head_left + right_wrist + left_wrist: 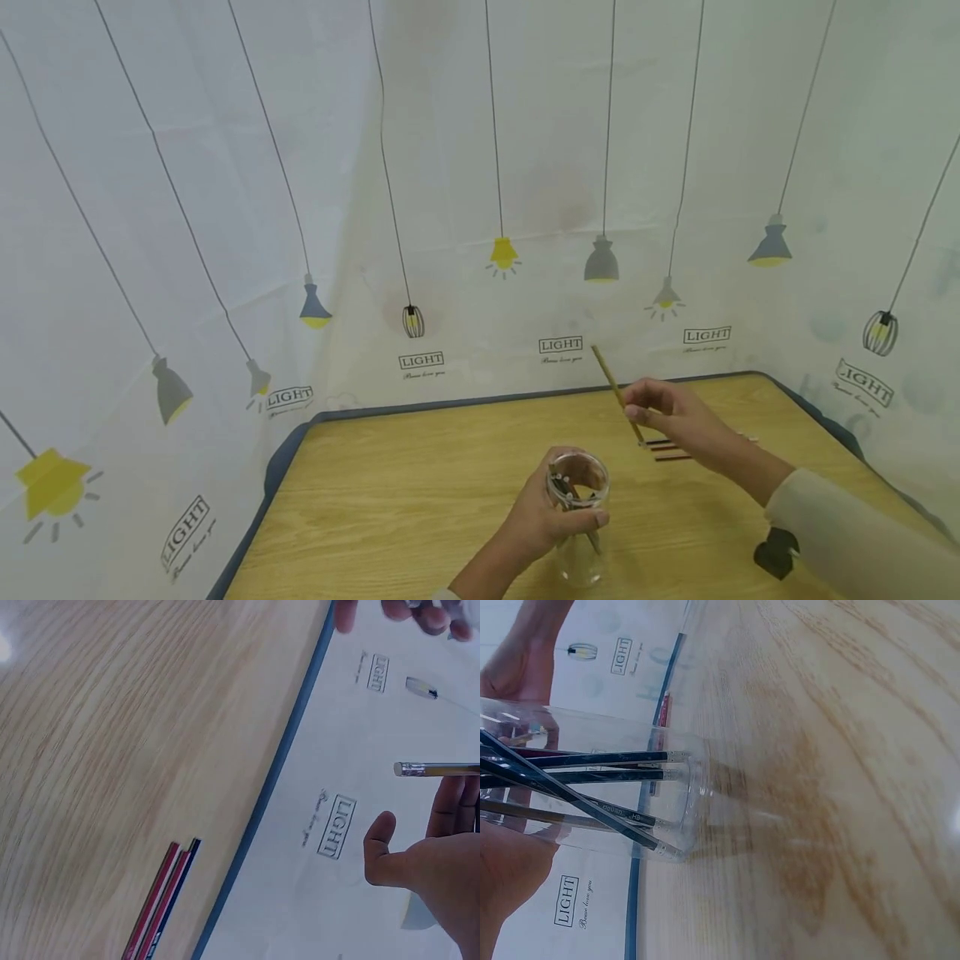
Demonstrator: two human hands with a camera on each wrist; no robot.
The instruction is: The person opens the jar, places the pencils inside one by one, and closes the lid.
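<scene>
jar [581, 554], clear, cylindrical and open-mouthed, is gripped by the left hand [536, 512], fingers curled behind it and thumb across its near side below the rim; that hold probably steadies it while leaving the mouth free. whether its base bears on the pale wood-grain table [390, 475] i cannot tell. inside lean slim dark wooden pencils [615, 758] and a slim brown pencil [540, 813], eraser ends down in the left wrist view; loose in so wide a jar, they seem to splay for want of support.

at one o'clock from the jar, well apart from the left hand, the right hand [675, 414] pinches a slim gold-coloured pencil [610, 378], its silver-ferruled eraser end pointing down like those in the jar; the grip partway along presumably gives balance. at two o'clock, two slim red pencils [166, 898] and a slim dark blue pencil [176, 892] lie side by side on the table, perhaps so that each is easily picked out.

beyond, a creased white sheet [450, 125] printed with hanging lamps [602, 260] repeats the boxed word "light" at twelve o'clock, between ten and eleven, and between one and two, over script ending "love you". one dark pencil seems to read "hb"; the word beside it is too blurred.
</scene>
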